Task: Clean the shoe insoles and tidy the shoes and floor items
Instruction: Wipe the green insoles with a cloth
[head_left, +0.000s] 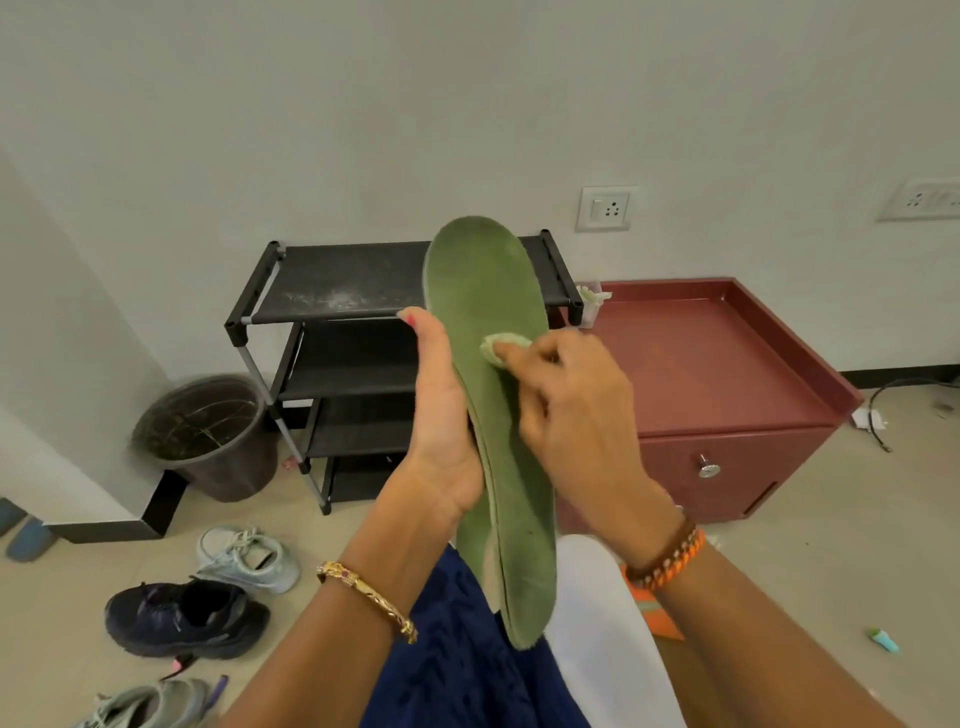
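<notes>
Facing white wall (311, 104), black shoe rack (332, 291), beige floor (779, 571)

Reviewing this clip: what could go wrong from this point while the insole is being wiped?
1. The left hand supports the green insole only along one edge, so pressure from the right hand might bend or dislodge it.
2. The wipe is a small wad and may miss areas.
3. Shoes lying loose on the floor could trip someone.
</notes>
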